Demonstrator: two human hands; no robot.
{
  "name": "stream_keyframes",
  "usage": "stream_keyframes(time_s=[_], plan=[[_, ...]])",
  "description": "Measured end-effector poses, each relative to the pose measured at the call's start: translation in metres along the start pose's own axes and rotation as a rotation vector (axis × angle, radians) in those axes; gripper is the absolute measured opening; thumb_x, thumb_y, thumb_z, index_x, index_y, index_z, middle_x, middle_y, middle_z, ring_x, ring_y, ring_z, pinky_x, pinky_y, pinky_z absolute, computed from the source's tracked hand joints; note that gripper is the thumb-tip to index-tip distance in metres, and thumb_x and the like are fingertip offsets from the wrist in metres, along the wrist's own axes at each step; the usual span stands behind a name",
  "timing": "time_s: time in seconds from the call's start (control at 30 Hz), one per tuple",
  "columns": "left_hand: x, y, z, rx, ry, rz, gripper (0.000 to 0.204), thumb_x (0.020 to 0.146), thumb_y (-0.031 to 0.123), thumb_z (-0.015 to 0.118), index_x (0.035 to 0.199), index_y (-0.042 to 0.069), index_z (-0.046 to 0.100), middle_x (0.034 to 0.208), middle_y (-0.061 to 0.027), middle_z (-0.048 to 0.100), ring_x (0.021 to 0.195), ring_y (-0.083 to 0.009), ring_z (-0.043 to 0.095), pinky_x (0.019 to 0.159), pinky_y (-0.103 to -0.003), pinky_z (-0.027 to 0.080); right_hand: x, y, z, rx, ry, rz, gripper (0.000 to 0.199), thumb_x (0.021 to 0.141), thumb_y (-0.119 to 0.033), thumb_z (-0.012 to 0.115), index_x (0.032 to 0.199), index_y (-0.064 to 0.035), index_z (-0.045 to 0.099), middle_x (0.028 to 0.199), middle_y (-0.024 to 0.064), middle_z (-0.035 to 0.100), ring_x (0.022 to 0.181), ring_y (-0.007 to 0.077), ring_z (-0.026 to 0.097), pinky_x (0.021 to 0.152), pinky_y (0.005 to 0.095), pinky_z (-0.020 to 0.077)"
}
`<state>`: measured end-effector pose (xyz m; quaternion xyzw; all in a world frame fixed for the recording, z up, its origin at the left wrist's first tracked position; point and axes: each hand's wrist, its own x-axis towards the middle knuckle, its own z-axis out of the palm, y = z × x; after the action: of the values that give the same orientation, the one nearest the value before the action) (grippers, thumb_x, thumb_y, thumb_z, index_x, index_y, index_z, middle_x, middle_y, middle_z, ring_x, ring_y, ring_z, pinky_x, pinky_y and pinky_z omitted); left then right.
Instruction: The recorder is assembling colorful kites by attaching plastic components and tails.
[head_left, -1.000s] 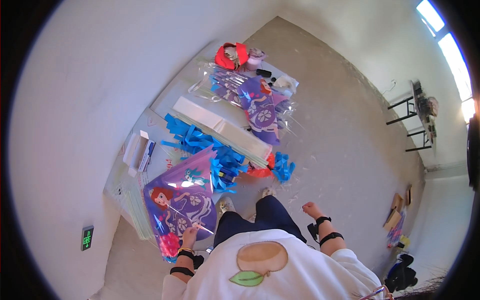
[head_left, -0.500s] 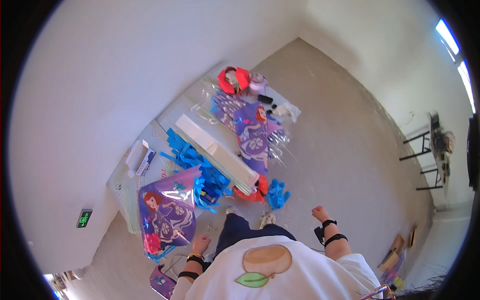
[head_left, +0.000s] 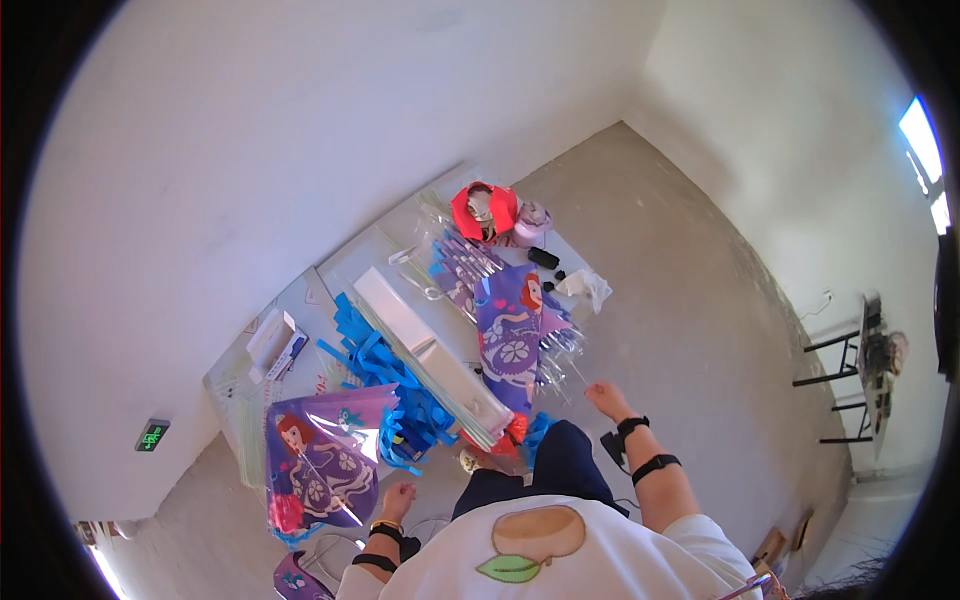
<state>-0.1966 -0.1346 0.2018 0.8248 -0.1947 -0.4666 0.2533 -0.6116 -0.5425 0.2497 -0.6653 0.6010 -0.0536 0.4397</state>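
My left hand (head_left: 398, 497) hangs low with its fingers curled in. It is close to a large purple plastic kite-shaped sheet (head_left: 335, 465) printed with a red-haired princess. My right hand (head_left: 605, 398) reaches forward, fingers curled, beside the table's right edge. Anything inside either hand is too small to make out. Nearest the right hand are clear plastic tips of a purple bundle (head_left: 560, 350), and a second princess-printed sheet (head_left: 510, 345) lies over that bundle. Blue strips (head_left: 375, 365) are heaped beside a long white packet (head_left: 420, 345).
Along the wall runs a table (head_left: 350, 260). A red bag (head_left: 483, 210), a pinkish container (head_left: 531, 222), a black case (head_left: 543, 258) and a white plastic bag (head_left: 590, 287) lie at its far end. An opened box (head_left: 277, 345) sits left. Another cluttered table (head_left: 870, 370) stands far right.
I have stepped closer to the table. My right hand has moved forward and left, toward the purple bundle. My left hand remains low beside the near princess-printed sheet.
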Motion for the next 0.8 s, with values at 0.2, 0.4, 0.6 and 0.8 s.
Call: stream_keyframes(time_s=[0.2, 0.4, 0.6, 0.8], plan=[[-0.030, 0.020, 0.046, -0.390, 0.132, -0.186, 0.024, 0.086, 0.021, 0.061, 0.097, 0.000, 0.063, 0.080, -0.0094, 0.067, 0.071, -0.0162, 0.066, 0.061, -0.028, 0.052, 0.176, -0.102, -0.027, 0.093, -0.099, -0.248, 0.030, 0.081, -0.026, 0.063, 0.097, -0.0013, 0.063, 0.091, 0.0162, 0.068, 0.083, 0.0296, 0.066, 0.072, 0.0376, 0.0506], [-0.126, 0.030, 0.132, -0.165, 0.075, -0.075, 0.025, 0.089, 0.023, 0.059, 0.082, -0.001, 0.065, 0.071, -0.0106, 0.066, 0.066, -0.0185, 0.065, 0.056, -0.032, 0.053, 0.363, -0.182, 0.008, -0.197, -0.118, -0.413, 0.026, 0.083, -0.019, 0.057, 0.103, -0.0039, 0.062, 0.097, 0.0167, 0.066, 0.093, 0.0346, 0.063, 0.081, 0.0424, 0.0504], [-0.127, 0.090, 0.152, -0.169, 0.139, -0.241, 0.025, 0.089, 0.023, 0.059, 0.083, -0.001, 0.065, 0.072, -0.0106, 0.066, 0.067, -0.0186, 0.066, 0.056, -0.032, 0.053, 0.455, -0.214, 0.090, -0.424, -0.144, -0.604, 0.039, 0.084, -0.012, 0.049, 0.122, -0.0034, 0.049, 0.121, 0.0180, 0.053, 0.106, 0.0381, 0.056, 0.088, 0.0458, 0.0481], [-0.082, 0.136, 0.154, -0.189, 0.181, -0.305, 0.025, 0.090, 0.023, 0.059, 0.084, -0.001, 0.065, 0.073, -0.0107, 0.066, 0.068, -0.0187, 0.066, 0.057, -0.032, 0.053, 0.528, -0.204, 0.131, -0.459, -0.118, -0.561, 0.036, 0.085, -0.010, 0.045, 0.120, -0.0036, 0.045, 0.125, 0.0199, 0.049, 0.100, 0.0373, 0.060, 0.084, 0.0510, 0.0491]])
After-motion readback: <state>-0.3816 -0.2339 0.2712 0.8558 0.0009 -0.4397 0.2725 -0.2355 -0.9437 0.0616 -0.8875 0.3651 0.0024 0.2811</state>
